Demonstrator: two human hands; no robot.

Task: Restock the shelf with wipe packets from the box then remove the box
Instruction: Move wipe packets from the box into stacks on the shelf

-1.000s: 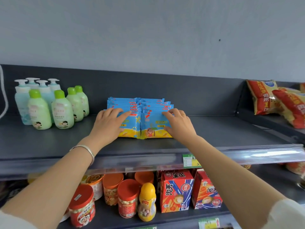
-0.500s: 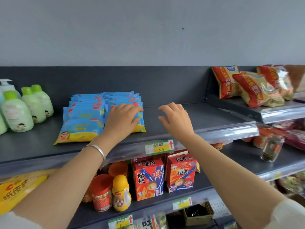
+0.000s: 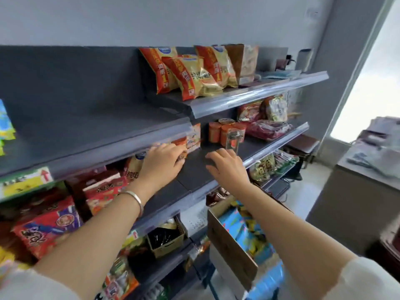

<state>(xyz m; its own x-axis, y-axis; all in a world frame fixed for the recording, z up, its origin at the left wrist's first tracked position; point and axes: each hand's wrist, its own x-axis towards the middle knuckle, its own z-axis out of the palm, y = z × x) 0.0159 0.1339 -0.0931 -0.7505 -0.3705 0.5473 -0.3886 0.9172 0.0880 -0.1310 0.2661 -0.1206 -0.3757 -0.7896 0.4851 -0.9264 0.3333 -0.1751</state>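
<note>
My left hand [image 3: 161,163] and right hand [image 3: 227,167] both hover empty, fingers relaxed, mid-frame. One cardboard box [image 3: 229,245] at lower centre holds blue wipe packets [image 3: 236,226], too jumbled to count; shelved packets [image 3: 5,128] show at the left edge.

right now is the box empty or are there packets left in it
Not empty: blue and yellow packets show inside the open cardboard box.
</note>
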